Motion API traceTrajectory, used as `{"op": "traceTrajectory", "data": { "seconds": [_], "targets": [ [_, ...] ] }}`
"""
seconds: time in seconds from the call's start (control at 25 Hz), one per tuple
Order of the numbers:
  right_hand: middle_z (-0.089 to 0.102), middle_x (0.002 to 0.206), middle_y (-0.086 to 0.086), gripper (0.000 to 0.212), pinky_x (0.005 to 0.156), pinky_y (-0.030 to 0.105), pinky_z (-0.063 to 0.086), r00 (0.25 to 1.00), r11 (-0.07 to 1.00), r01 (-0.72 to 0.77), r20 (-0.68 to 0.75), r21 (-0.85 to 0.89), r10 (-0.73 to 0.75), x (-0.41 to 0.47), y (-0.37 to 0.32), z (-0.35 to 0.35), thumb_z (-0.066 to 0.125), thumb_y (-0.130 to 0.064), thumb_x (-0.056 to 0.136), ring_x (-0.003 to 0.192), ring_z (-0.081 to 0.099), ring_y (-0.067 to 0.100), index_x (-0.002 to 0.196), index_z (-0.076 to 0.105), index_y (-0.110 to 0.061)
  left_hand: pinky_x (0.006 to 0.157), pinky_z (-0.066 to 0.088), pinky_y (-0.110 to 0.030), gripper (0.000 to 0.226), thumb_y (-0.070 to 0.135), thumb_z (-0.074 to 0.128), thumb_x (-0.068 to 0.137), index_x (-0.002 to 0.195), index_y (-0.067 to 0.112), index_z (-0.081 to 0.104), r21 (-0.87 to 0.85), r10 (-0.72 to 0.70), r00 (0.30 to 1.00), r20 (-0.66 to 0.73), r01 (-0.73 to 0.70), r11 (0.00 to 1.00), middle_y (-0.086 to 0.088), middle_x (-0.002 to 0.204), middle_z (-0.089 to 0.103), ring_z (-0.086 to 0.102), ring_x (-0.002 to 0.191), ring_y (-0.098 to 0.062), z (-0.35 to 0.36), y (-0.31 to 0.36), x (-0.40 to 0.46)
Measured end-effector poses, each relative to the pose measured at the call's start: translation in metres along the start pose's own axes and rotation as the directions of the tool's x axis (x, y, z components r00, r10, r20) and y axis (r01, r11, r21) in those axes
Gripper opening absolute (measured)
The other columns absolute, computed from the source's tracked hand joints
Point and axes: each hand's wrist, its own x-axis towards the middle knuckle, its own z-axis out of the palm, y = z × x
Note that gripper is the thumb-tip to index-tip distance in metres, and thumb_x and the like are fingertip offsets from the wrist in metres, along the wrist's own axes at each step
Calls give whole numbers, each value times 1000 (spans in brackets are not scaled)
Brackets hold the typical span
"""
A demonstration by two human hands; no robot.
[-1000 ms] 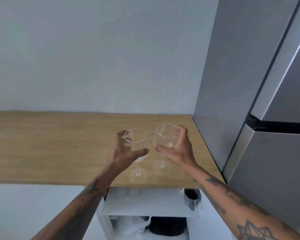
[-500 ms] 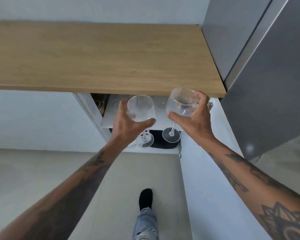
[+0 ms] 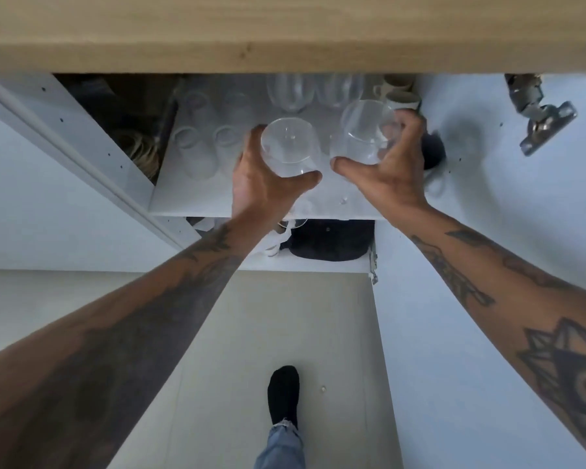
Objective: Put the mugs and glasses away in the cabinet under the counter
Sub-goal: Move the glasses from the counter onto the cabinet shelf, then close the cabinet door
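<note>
My left hand grips the bowl of a clear wine glass, whose foot shows below my wrist at the shelf's front edge. My right hand grips the bowl of a second clear wine glass; its stem reaches down to the shelf. Both glasses are upright over the front of the white upper shelf in the open cabinet under the wooden counter. On that shelf stand several clear tumblers, wine glasses at the back, and beige mugs at the back right.
The open white cabinet door with its metal hinge stands at the right. A dark round object sits behind my right hand. The lower shelf holds a black item and white cloth. My socked foot is on the floor.
Both glasses came off the counter and down to the cabinet's upper shelf. My view has dropped and moved closer to the open cabinet.
</note>
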Motion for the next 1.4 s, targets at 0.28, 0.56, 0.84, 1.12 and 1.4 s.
{"op": "traceTrajectory", "data": {
  "seconds": [0.28, 0.56, 0.84, 1.12, 1.4],
  "targets": [
    [47, 131, 7, 95, 88, 24, 45, 998, 999, 43, -55, 7, -42, 58, 21, 52, 86, -30, 58, 110, 50, 15, 133, 32, -7, 90, 53, -35, 104, 52, 85, 54, 141, 23, 36, 14, 26, 999, -34, -25, 1000, -1, 133, 55, 56, 117, -21, 34, -11, 82],
    [45, 134, 6, 98, 93, 21, 35, 996, 995, -84, 2, -56, 84, 49, 14, 39, 85, -32, 62, 122, 46, 21, 137, 28, -8, 104, 46, -42, 114, 44, 86, 64, 151, 21, 17, -70, -155, 986, 57, 158, 985, -8, 148, 37, 45, 131, -26, 30, -19, 57],
    [41, 138, 6, 72, 88, 24, 34, 963, 957, -120, 202, -263, 176, -23, -38, -56, 73, -26, 74, 121, 45, 23, 135, 37, -15, 82, 49, -17, 43, 28, 70, 85, 126, 19, 60, -132, -363, 890, 275, 409, 903, 2, 125, 64, 63, 104, -10, 9, 50, -114],
    [60, 116, 9, 22, 93, 39, 48, 853, 797, 280, 520, -535, 50, -94, -101, -195, 56, -9, 86, 112, 54, 27, 103, 69, -4, 67, 48, -24, 27, 41, 50, 95, 82, 21, 64, -301, -342, 840, 421, 485, 821, 15, 73, 61, 56, 66, -5, 8, 182, -282],
    [60, 120, 17, 27, 97, 45, 46, 853, 699, 306, 512, -646, 100, -124, -115, -216, 45, -15, 95, 112, 55, 33, 108, 63, -1, 100, 47, -34, 57, 22, 57, 95, 148, 12, 38, 10, -42, 908, 416, 42, 999, -9, 134, 57, 56, 118, -24, -21, 175, -300]
  ]
}}
